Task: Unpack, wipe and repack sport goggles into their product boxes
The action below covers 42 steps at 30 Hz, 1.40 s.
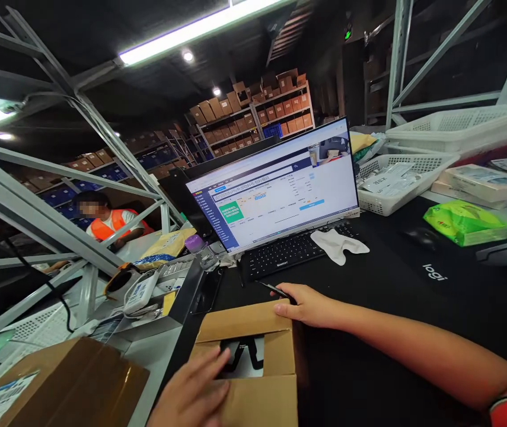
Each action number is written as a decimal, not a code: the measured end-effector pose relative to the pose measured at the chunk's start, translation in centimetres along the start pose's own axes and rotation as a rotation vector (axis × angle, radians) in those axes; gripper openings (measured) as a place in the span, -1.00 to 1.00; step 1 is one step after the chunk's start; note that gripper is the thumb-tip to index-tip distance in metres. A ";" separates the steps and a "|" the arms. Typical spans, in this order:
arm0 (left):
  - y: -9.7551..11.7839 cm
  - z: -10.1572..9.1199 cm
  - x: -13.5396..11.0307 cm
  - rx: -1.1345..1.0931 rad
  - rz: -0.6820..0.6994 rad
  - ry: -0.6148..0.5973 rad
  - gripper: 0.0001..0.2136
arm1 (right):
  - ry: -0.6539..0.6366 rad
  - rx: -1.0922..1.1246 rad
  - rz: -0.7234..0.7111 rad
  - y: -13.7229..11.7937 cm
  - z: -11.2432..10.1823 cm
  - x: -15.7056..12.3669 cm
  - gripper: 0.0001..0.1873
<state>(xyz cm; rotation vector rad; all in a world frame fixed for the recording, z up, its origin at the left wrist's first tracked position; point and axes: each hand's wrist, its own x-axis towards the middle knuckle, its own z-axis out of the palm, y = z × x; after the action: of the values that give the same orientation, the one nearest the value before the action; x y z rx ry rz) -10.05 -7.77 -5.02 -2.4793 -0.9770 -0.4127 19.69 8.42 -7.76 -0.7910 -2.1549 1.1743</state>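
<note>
An open cardboard box point(262, 400) stands at the near edge of the black desk mat. Its flaps are partly folded in, and a white item with black shapes point(253, 350) shows through the gap. My left hand point(191, 391) lies over the box's left side with fingers stretched out and slightly blurred; nothing is seen in it. At the far right corner of the box, my right hand point(306, 303) grips a slim black pointed tool point(282, 292), pen or knife I cannot tell. The right thumb rests on the box top.
Beyond the box are a keyboard point(280, 258) with a white cloth point(340, 244) and a monitor point(275, 190). A phone point(207, 290) lies left. A green packet point(464, 222) and white baskets point(395, 184) sit right. A taped carton point(66, 385) stands near left; a person point(111, 222) sits beyond.
</note>
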 end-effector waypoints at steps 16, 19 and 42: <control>-4.5 4.2 8.1 0.173 0.005 -0.152 -0.63 | -0.272 -0.640 -0.157 -5.2 -8.0 -5.6 -0.70; -4.0 3.5 8.2 0.194 0.050 -0.009 -0.63 | -0.233 -0.657 -0.138 -5.1 -7.9 -5.4 -0.71; -3.4 3.6 9.4 -0.112 -0.324 -0.306 -0.55 | -0.154 -0.777 0.018 -5.3 -8.8 -5.8 -0.64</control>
<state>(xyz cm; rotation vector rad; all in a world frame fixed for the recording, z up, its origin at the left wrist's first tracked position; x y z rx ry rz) -5.35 1.61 -3.16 -2.5352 -1.5285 -0.1914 28.56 6.68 -0.16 -1.0497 -2.7635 0.3711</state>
